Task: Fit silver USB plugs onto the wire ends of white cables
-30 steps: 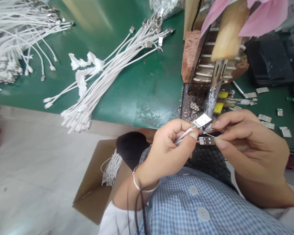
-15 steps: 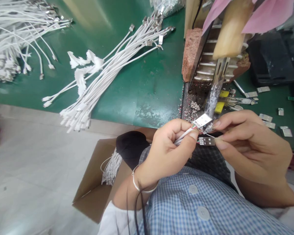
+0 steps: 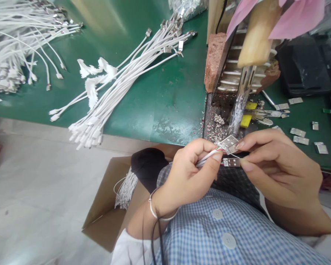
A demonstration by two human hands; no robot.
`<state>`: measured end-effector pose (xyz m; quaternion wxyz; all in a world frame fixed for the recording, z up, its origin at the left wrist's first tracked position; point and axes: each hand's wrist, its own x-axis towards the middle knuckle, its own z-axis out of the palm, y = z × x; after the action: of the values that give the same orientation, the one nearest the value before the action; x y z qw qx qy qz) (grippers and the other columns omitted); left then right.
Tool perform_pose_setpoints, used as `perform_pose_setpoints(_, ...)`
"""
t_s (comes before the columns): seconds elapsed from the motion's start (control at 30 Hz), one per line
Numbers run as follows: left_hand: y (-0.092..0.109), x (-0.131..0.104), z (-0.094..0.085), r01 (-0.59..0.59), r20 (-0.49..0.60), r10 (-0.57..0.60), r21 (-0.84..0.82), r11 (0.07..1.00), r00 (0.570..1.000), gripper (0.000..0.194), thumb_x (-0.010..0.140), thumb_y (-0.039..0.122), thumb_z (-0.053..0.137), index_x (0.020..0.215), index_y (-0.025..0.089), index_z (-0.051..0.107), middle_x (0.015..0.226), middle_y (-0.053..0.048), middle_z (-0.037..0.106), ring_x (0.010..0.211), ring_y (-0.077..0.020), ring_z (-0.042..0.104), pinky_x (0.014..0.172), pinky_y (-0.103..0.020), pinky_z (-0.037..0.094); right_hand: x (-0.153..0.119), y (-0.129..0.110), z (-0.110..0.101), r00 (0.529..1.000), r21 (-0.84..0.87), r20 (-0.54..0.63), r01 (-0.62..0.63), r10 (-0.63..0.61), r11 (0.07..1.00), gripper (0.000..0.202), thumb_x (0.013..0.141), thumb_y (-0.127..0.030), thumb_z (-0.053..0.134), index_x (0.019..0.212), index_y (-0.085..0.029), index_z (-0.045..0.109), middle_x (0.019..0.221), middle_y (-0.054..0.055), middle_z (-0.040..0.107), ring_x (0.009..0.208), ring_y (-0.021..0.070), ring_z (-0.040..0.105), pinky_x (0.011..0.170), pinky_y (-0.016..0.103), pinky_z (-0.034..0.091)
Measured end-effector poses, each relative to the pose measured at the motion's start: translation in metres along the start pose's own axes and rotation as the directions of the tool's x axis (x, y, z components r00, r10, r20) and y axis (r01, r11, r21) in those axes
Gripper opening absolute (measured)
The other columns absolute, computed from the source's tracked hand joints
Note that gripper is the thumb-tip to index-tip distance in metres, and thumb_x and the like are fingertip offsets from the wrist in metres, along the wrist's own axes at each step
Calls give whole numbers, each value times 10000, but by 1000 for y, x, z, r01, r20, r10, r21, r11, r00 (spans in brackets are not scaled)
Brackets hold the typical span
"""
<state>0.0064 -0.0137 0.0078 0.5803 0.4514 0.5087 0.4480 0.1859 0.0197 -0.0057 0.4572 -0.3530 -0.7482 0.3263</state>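
Observation:
My left hand pinches white USB cables between thumb and fingers, just past the bench edge. At their ends are a silver USB connector and, below it, a second USB plug with coloured wires at its back. My right hand is closed, with a thin wire between thumb and finger that looks like solder. One of its fingertips is at the upper connector's edge. Above the hands, a wooden-handled soldering iron points downward, its tip close to the upper connector.
A bundle of white cables lies on the green bench, with another pile at far left. Loose connectors lie at right. A brick stands beside the iron. A cardboard box holding cables is below.
The upper connector has moved slightly down from the iron's tip and turned, showing its slotted face. Both hands have lowered a little, the right also shifting left.

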Motion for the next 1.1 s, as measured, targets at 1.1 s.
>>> perform_pose_setpoints(1.1, 10, 8, 0, -37, 0, 37, 16, 999, 999, 146, 909, 194, 546, 767, 195, 509, 544, 63, 507, 442, -62, 413, 418, -203, 295, 9, 2, -4, 997, -17, 27, 71, -70, 997, 194, 805, -27, 638, 851, -213, 607, 988, -3, 630, 909, 117, 603, 757, 285, 535)
